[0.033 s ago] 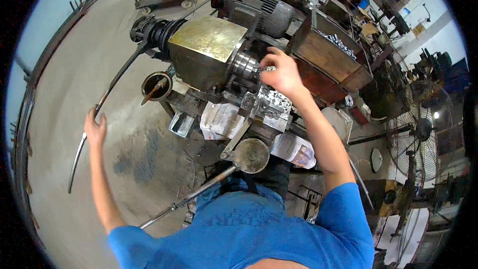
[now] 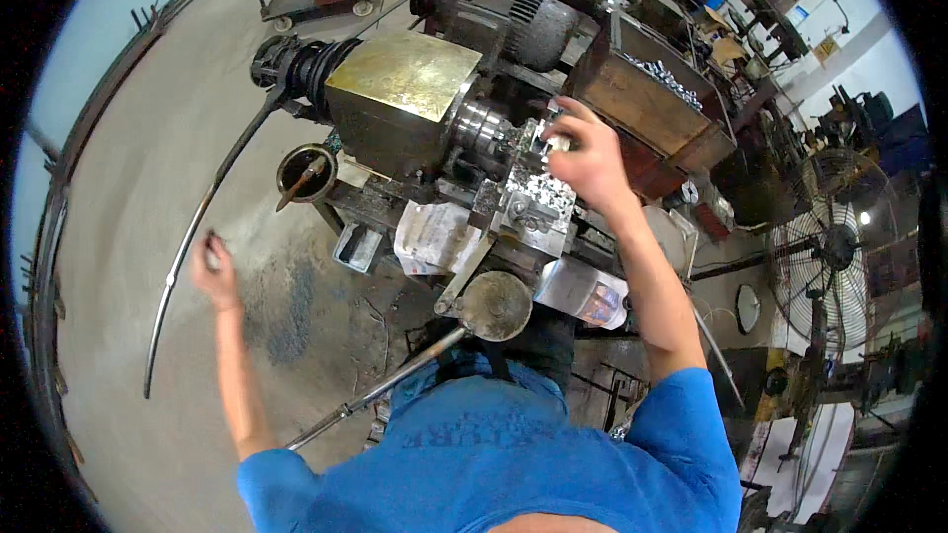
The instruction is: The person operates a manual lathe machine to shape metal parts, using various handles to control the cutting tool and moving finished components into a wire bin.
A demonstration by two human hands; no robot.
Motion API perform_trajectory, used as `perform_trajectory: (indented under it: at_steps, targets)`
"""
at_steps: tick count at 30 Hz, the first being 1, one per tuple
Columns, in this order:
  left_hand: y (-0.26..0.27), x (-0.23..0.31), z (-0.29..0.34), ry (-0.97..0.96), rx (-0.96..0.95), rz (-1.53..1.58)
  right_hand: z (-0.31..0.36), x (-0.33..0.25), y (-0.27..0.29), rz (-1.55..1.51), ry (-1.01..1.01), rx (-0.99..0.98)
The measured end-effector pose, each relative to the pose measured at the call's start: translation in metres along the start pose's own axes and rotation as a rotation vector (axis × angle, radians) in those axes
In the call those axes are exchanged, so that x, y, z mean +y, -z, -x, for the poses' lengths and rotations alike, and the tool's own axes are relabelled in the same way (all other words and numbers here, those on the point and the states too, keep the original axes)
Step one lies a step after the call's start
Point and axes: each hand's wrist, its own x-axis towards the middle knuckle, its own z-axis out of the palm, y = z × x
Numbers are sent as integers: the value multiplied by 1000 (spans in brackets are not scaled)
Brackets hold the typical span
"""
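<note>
At the front of the lathe's chuck (image 2: 482, 128), the right hand (image 2: 592, 163) hung just above the chip-strewn tool slide (image 2: 534, 212), thumb and fingers curled closely; whether the pale spot between them was a held part could not be told. The left hand (image 2: 215, 276) was beside the long bent lever (image 2: 202, 202), apart from it, fingers half curled and too blurred to show a hold. Right of the chuck, an open box (image 2: 632, 99) held small metal parts (image 2: 664, 82); left, a round pot (image 2: 280, 178) contained dark liquid and a brush (image 2: 294, 194).
</note>
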Motion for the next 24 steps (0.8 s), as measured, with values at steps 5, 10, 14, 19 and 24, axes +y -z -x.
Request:
perform_trajectory:
  at_steps: [5, 10, 14, 19, 24]
  targets:
    - [-140, 3, 116, 205, -890, -169, 96, 30, 75, 148, -366, -36]
    - [-167, 12, 100, -428, -1100, -550, 212, 78, 135, 140, -695, -10]
    - [-177, 27, 79, -485, -1232, -728, 294, 121, 169, 358, -1021, 115]
    - [-131, 48, 82, -286, -1069, -492, 433, 207, 217, 863, -1351, -296]
    - [-50, 115, 85, -28, -1481, -302, 533, 245, 219, 1070, -1356, -274]
